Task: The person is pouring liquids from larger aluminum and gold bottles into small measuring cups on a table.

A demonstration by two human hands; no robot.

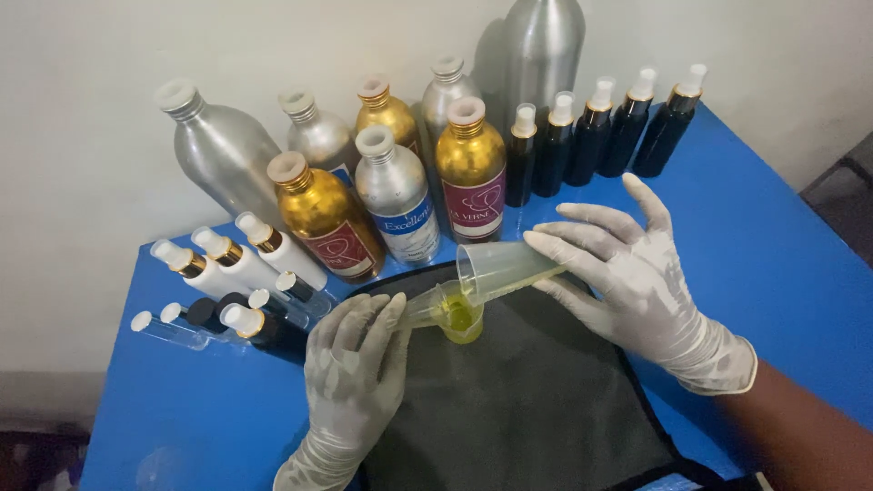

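Both my hands wear pale latex gloves. My right hand grips a clear plastic measuring cup, tipped on its side with its mouth to the left. Yellow liquid runs from that mouth into a small clear cup holding yellow-green liquid on the dark mat. My left hand holds that small cup from the left, fingers wrapped about its side. Both cups sit close together at the mat's far edge.
Gold and silver metal bottles stand in rows at the back of the blue table. Black spray bottles line the back right. White and black spray bottles lie and stand at the left. A pale wall rises behind.
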